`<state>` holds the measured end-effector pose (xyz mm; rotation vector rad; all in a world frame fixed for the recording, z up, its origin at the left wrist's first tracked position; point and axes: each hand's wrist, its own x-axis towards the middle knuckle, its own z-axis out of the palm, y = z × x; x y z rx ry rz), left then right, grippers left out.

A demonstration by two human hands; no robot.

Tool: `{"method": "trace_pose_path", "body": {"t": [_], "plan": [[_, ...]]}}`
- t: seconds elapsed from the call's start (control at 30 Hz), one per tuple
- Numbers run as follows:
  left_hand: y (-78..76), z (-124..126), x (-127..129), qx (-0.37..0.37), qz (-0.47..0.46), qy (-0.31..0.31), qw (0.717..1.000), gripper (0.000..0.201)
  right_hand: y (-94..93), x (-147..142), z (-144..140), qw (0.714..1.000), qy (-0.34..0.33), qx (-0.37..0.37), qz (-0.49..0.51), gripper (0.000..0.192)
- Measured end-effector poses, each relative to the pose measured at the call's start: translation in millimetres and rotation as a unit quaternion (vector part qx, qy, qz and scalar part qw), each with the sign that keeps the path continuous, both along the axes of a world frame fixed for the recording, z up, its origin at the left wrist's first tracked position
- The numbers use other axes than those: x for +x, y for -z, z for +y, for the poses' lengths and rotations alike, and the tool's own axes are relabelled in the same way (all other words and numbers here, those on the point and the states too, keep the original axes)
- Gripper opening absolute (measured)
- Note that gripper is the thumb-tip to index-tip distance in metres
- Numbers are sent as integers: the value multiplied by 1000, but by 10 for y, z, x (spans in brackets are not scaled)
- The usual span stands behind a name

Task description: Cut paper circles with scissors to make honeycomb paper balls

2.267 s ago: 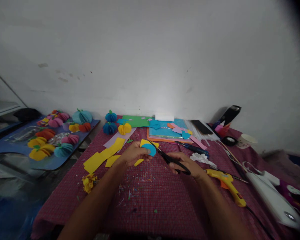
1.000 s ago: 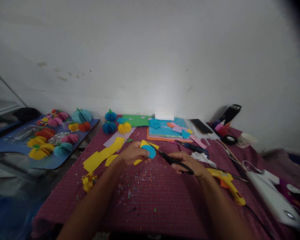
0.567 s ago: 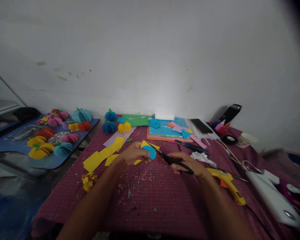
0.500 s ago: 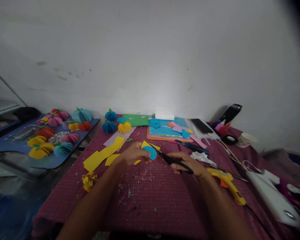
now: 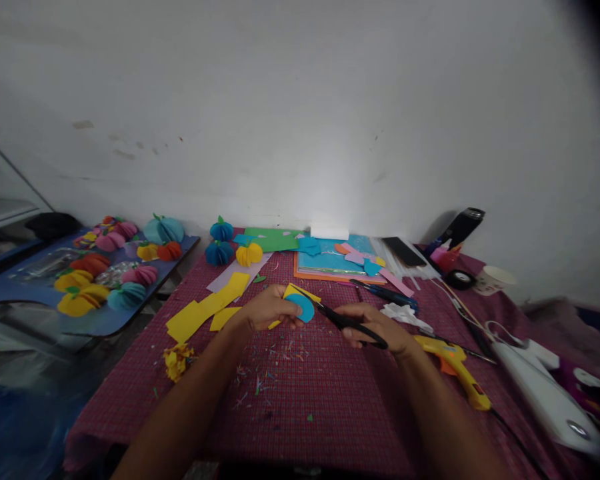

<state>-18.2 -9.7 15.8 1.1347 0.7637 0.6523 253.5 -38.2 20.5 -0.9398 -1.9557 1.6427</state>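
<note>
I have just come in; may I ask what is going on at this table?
A person's left hand holds a blue paper disc against yellow paper. The right hand holds black scissors, with the blades at the yellow paper, beside the disc. Small scraps lie on the red cloth below, and a yellow glue gun lies near the right forearm.

The only camera is worn on the head; it faces forward and down, from near above the table [image 5: 340, 393], and the wall [image 5: 260, 120] fills the upper half.
</note>
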Motion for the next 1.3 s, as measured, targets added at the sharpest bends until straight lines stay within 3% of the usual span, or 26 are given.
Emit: {"method": "trace_pose_path", "body": {"t": [0.6, 1.3], "plan": [[34, 16, -7, 10, 8, 18, 1000, 28, -51, 21, -7, 999, 0, -9, -35, 45], [50, 42, -17, -6, 12, 16, 1000, 28, 35, 3, 22, 1000, 5, -12, -27, 46]]}}
